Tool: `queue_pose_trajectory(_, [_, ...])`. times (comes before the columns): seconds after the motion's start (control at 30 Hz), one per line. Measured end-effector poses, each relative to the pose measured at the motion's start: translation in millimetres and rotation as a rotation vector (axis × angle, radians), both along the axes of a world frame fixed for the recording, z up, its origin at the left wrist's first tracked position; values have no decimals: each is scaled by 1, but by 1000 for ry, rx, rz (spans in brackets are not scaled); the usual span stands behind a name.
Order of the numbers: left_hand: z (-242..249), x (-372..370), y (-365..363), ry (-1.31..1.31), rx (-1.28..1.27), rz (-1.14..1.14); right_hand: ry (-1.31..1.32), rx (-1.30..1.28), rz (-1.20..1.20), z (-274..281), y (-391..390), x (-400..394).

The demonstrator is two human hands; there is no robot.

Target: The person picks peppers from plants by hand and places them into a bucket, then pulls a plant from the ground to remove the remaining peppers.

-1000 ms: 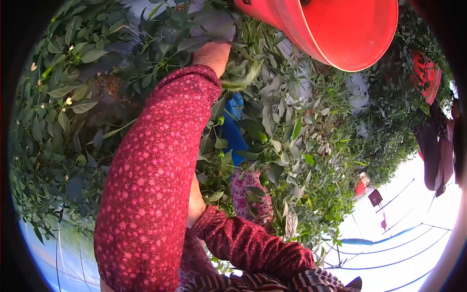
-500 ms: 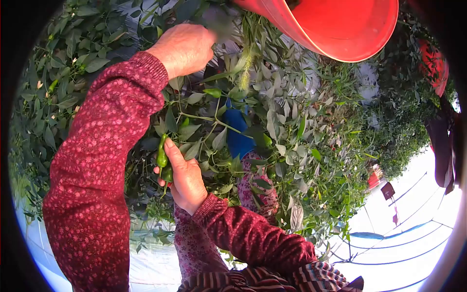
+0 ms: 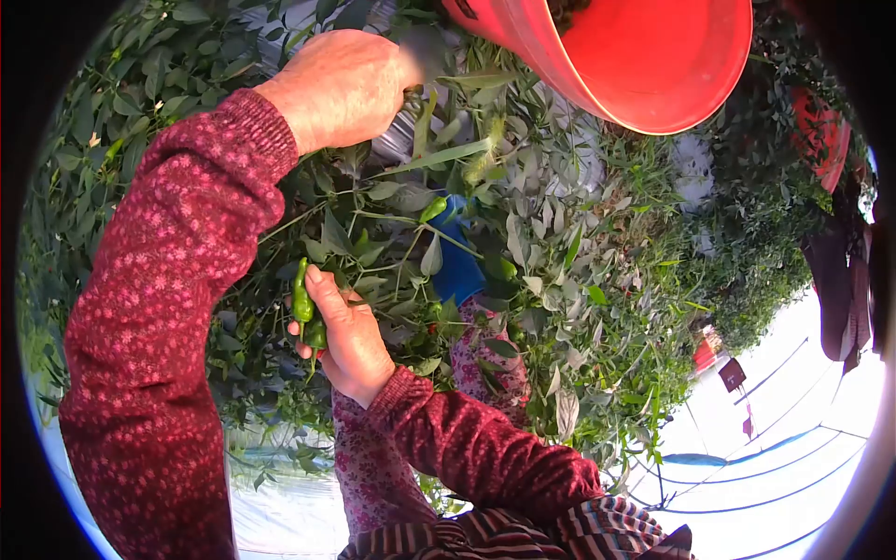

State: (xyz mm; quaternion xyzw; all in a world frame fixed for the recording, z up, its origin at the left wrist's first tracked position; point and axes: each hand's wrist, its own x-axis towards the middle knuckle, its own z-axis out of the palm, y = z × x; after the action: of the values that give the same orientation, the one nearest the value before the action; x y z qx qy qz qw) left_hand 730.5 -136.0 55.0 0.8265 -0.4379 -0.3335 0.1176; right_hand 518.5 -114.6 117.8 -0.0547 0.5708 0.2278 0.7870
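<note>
My right hand (image 3: 350, 345) is closed around green chili peppers (image 3: 302, 294). One stands up between thumb and fingers, with another just below it. Further up, my left hand (image 3: 341, 89) is among the pepper plant's leaves with its fingers curled in. A dark blur covers its fingertips, so whatever they hold is hidden. Between and beside the hands spread leafy stems, with a green pepper (image 3: 433, 209) hanging on one and another pepper (image 3: 505, 269) lower to the right.
A red bucket (image 3: 653, 65) tilts into view at the top right, with something dark inside. A blue boot (image 3: 455, 257) and patterned trouser leg (image 3: 490, 359) show through the foliage. Dense plants line both sides. Another red container (image 3: 821, 140) is at the far right.
My left hand has shifted slightly left and up in view. Leaves and the hanging pepper near it have swayed down and right. My right hand keeps its hold on the chili peppers.
</note>
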Motion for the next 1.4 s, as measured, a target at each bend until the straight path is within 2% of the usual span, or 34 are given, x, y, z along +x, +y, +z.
queue_pose_trajectory(0.07, [-5, 4, 7, -34, -146, 86, -83, 49, -30, -1, 1, 0])
queue_pose_trajectory(0.13, [-1, 11, 11, 15, -136, 45, -120, 65, -38, 0, -1, 2])
queue_pose_trajectory(0.17, [7, 11, 16, 20, -233, 57, -121, 70, -25, 1, -3, 4])
queue_pose_trajectory(0.23, [36, 22, 28, 263, 58, 158, -176, 35, -7, 3, -7, 8])
queue_pose_trajectory(0.27, [48, 16, 44, 289, 20, 245, -212, 4, -13, 1, -8, 8])
queue_pose_trajectory(0.3, [59, 9, 60, 314, -24, 331, -178, -19, -46, 1, -11, 11])
queue_pose_trajectory(0.33, [56, -11, 79, 228, -137, 403, -164, -43, -59, 0, -14, 11])
queue_pose_trajectory(0.37, [44, -35, 92, 18, -447, 452, -165, -63, -87, 3, -16, 15])
queue_pose_trajectory(0.4, [65, -55, 101, 269, -220, 641, -173, -66, -102, 3, -17, 18])
queue_pose_trajectory(0.43, [81, -76, 106, 468, -218, 813, -207, -35, -128, -2, -17, 13])
queue_pose_trajectory(0.47, [87, -97, 109, 493, -187, 903, -240, -5, -153, -7, -16, 8])
queue_pose_trajectory(0.53, [82, -135, 118, 238, -254, 881, -176, 19, -74, 3, -13, 13])
queue_pose_trajectory(0.6, [84, -145, 125, 96, -252, 782, -225, 17, 36, -2, -10, 9])
queue_pose_trajectory(0.67, [85, -149, 137, 57, -168, 771, -183, -3, 105, -4, -8, 7])
queue_pose_trajectory(0.73, [74, -138, 166, 277, -353, 1012, -205, -35, 190, -2, -6, 10])
queue_pose_trajectory(0.8, [42, -119, 211, 114, -128, 966, -204, -29, 197, -6, -4, 5])
queue_pose_trajectory(0.87, [13, -122, 251, 139, 230, 770, -191, -56, 277, -5, -5, 5])
queue_pose_trajectory(0.93, [21, -137, 264, 328, 624, 469, -228, -75, 356, -3, -3, 7])
queue_pose_trajectory(0.97, [29, -148, 264, 416, 722, 361, -263, -97, 423, -3, -2, 7])
queue_pose_trajectory(1.03, [52, -193, 262, 382, 552, 475, -301, -81, 468, -1, -1, 6])
queue_pose_trajectory(1.07, [65, -205, 253, 455, 577, 479, -345, -65, 512, -1, 1, 5])
queue_pose_trajectory(1.1, [71, -230, 247, 377, 504, 535, -353, -44, 544, -1, 0, 4])
queue_pose_trajectory(1.13, [77, -243, 237, 440, 553, 639, -353, -43, 551, 0, 0, 5])
queue_pose_trajectory(1.2, [85, -268, 228, 387, 523, 771, -371, 32, 557, 2, 3, 5])
queue_pose_trajectory(1.33, [98, -291, 200, 476, 559, 861, -386, 33, 575, -2, 0, 3])
queue_pose_trajectory(1.4, [99, -301, 190, 241, 467, 914, -386, 0, 647, -3, 3, 2])
